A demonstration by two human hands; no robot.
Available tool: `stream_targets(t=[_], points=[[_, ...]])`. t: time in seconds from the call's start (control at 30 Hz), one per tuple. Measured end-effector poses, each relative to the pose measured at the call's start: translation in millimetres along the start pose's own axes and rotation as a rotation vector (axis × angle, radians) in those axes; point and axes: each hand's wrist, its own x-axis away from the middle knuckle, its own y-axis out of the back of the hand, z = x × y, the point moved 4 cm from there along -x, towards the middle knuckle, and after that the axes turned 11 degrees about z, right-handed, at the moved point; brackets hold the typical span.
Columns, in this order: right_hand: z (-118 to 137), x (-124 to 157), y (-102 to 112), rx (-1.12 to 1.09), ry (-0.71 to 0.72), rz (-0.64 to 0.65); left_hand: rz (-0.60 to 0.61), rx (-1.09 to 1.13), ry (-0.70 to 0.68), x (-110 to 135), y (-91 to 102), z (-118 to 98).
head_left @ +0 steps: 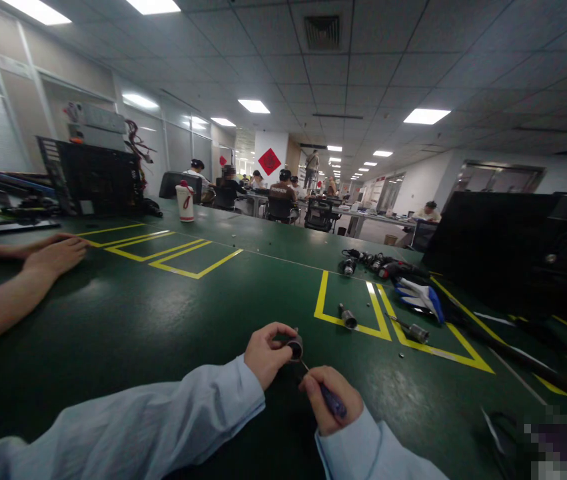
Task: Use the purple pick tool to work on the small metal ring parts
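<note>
My left hand (269, 353) grips a hollow metal cylinder (295, 347) between thumb and fingers, its dark open end turned towards me. My right hand (332, 398) is closed around the purple-blue handle of a screwdriver (334, 401). The thin shaft points up and left to the cylinder's rim; whether its tip touches cannot be made out. To the right, a similar metal cylinder with a stub shaft (348, 317) lies by a yellow tape outline. Another metal cylinder with a thin shaft (418, 333) rests in the neighbouring outline.
Another person's hands (56, 257) rest on the green table (163, 320) at left. A blue-and-white glove (419, 298) and black tools (373, 262) lie at right, near a large black box (493, 247). A white cup (186, 203) and computer case (96, 177) stand at the back.
</note>
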Motion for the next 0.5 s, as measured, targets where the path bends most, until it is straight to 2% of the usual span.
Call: stream_targets(t=[0.17,0.5], points=[[2.8,-0.3,3.1,-0.024,0.002,-0.022,-0.019,0.029,0.0,-0.3,1.8,0.4],[1.7,-1.3,-0.1,-0.02,0.006,0.014,-0.044,0.025,0.003,3.4,-0.9,-2.6]])
